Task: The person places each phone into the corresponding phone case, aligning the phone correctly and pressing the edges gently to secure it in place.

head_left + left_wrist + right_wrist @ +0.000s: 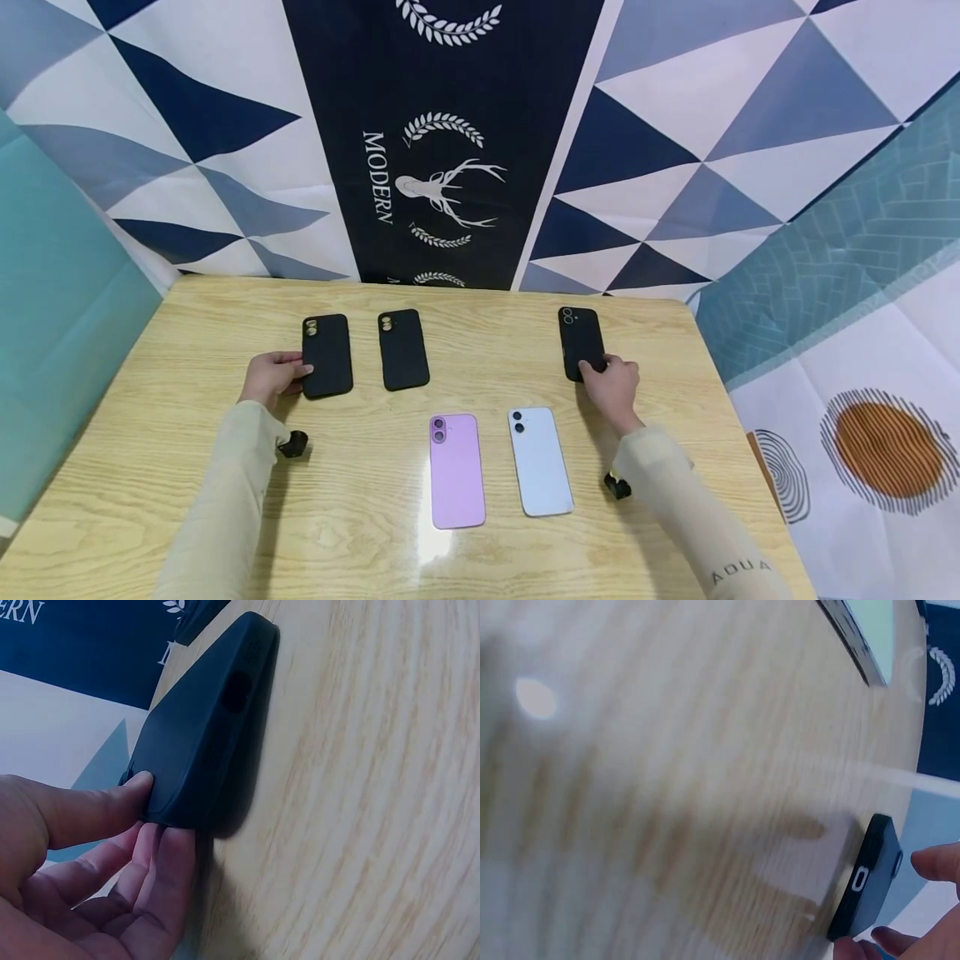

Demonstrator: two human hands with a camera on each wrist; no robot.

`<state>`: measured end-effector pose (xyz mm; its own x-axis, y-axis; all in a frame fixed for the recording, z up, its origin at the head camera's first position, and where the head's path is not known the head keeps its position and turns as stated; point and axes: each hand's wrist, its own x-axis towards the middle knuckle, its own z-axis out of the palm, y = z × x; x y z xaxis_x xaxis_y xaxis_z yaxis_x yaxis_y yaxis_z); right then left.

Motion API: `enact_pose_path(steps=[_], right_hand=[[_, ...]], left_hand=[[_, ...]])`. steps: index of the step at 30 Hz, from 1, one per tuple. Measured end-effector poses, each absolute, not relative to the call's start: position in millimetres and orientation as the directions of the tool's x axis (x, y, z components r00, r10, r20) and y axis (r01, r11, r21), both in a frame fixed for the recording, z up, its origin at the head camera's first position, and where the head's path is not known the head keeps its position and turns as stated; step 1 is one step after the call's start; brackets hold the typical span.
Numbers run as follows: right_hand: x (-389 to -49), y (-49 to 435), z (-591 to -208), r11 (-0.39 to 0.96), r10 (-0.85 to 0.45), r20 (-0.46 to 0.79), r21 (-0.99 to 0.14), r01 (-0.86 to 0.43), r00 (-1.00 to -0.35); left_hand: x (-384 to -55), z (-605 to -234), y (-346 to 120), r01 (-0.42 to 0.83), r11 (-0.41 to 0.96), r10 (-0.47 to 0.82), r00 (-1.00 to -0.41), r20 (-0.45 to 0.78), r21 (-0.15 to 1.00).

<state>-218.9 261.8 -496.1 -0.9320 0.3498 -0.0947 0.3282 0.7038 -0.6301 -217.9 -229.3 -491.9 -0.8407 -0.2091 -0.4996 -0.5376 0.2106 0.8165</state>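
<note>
My left hand (272, 375) holds a black phone case (327, 357) by its left edge, thumb on its back and fingers under that edge. The left wrist view shows the case (191, 727) with a cutout in its short end, close over the wood. At the right, my right hand (613, 390) is at another black phone case (576, 342) with two ringed camera circles. In the right wrist view its thumb (939, 862) stands slightly off the case back, while other fingertips (847, 948) are at the edge of the case (870, 889).
A third black phone case (403, 350) lies right of the left-hand one. Nearer me, a pink phone (457, 471) and a pale blue phone (542, 462) lie back up on the wooden table (360, 500). Patterned cloth (450, 83) hangs behind the table.
</note>
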Motion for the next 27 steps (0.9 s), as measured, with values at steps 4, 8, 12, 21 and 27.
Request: enact_pose_path(steps=[4,8,12,21,27], right_hand=[[-212.5,255.1,-494.7,0.712,0.318,-0.082,-0.637,0.296,-0.944],[-206.0,247.6,-494.6,0.714,0.266,-0.107,-0.646,0.27,-0.958],[-195.9,238.3,-494.5,0.721,0.185,-0.145,-0.652,0.234,-0.972],[-177.8,220.4,-494.8,0.781,0.057,-0.179,-0.604,0.156,-0.982],[-169.8,213.5,-494.8,0.786,0.037,-0.228,-0.595,0.169,-0.973]], left_hand=[[-218.8,-491.2,-228.7,-0.558,0.216,-0.208,-0.828,-0.52,0.802],[-219.6,-492.6,-229.9,-0.562,0.213,-0.203,-0.826,-0.526,0.8],[-219.9,-491.8,-230.9,-0.561,0.203,-0.195,-0.827,-0.528,0.803],[-218.3,-489.1,-234.0,-0.573,0.158,-0.162,-0.819,-0.551,0.804],[-216.8,-489.1,-236.4,-0.552,0.124,-0.138,-0.833,-0.537,0.825]])
